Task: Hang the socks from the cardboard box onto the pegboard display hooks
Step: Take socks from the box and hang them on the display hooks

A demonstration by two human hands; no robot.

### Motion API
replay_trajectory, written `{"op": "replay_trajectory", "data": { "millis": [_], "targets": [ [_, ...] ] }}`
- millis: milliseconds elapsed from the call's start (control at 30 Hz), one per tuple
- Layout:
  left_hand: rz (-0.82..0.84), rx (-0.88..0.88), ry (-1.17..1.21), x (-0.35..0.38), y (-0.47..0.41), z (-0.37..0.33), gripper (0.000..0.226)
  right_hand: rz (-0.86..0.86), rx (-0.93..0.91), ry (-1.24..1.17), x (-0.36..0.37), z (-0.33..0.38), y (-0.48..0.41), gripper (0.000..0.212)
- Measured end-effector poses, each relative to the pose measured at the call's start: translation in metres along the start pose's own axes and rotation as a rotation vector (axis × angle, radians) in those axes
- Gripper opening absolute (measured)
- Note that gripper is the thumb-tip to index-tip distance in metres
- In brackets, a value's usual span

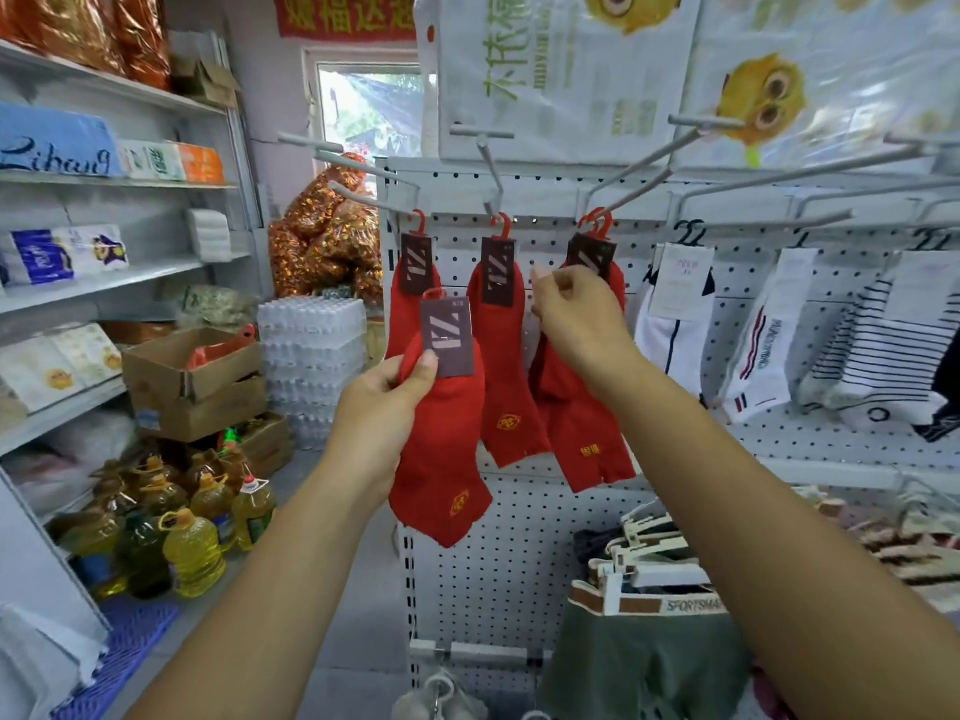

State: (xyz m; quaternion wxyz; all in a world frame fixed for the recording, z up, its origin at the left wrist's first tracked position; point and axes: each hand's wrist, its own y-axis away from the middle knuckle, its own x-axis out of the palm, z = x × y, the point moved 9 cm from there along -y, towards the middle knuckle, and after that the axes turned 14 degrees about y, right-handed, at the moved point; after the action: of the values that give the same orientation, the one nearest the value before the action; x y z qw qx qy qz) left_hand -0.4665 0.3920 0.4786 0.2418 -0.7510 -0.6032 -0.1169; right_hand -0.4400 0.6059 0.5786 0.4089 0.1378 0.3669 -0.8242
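My left hand (382, 402) grips a pair of red socks (441, 459) by its top, just under its brown card label (448, 336) with a red hook. It hangs free in front of the white pegboard (519, 537). Three more red pairs hang from the pegboard hooks: a left pair (410, 298) partly hidden behind the held one, a middle pair (506, 376) and a right pair (587, 433). My right hand (571, 309) is raised with curled fingers against the right pair, below its label (589, 257); whether it pinches the sock is unclear. The cardboard box is not identifiable.
White striped socks (675, 324) hang on hooks to the right. Long bare metal hooks (670, 153) stick out toward me at head height. Folded underwear on hangers (644, 615) lies low right. Left are shelves, cardboard boxes (192, 376), oil bottles (192, 543) and stacked water packs (311, 345).
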Motion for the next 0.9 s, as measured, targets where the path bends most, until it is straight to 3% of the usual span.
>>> {"op": "replay_trajectory", "data": {
  "millis": [67, 133, 267, 367, 533, 733, 900],
  "targets": [
    [0.012, 0.018, 0.005, 0.004, 0.001, -0.002, 0.016, -0.020, -0.017, -0.073, -0.007, -0.003, 0.022, 0.041],
    [0.014, 0.039, -0.011, 0.011, 0.003, -0.003, 0.014, 0.091, 0.004, -0.206, -0.001, -0.005, 0.042, 0.040],
    [0.085, 0.060, -0.061, 0.036, 0.009, -0.004, 0.016, 0.257, -0.017, -0.226, 0.009, -0.001, 0.067, 0.029],
    [0.126, 0.087, -0.126, 0.049, 0.014, -0.008, 0.015, 0.206, -0.046, -0.274, -0.002, -0.001, 0.068, 0.018],
    [0.056, 0.348, -0.267, 0.055, 0.015, -0.059, 0.006, 0.032, -0.075, -0.235, -0.024, 0.006, 0.043, 0.017],
    [0.078, 0.593, -0.375, 0.080, 0.026, -0.120, 0.030, -0.046, -0.098, -0.218, -0.018, 0.014, 0.006, 0.009],
    [0.124, 0.702, -0.507, 0.106, 0.032, -0.141, 0.017, -0.067, -0.120, -0.220, -0.007, 0.016, -0.014, 0.004]
  ]
}}
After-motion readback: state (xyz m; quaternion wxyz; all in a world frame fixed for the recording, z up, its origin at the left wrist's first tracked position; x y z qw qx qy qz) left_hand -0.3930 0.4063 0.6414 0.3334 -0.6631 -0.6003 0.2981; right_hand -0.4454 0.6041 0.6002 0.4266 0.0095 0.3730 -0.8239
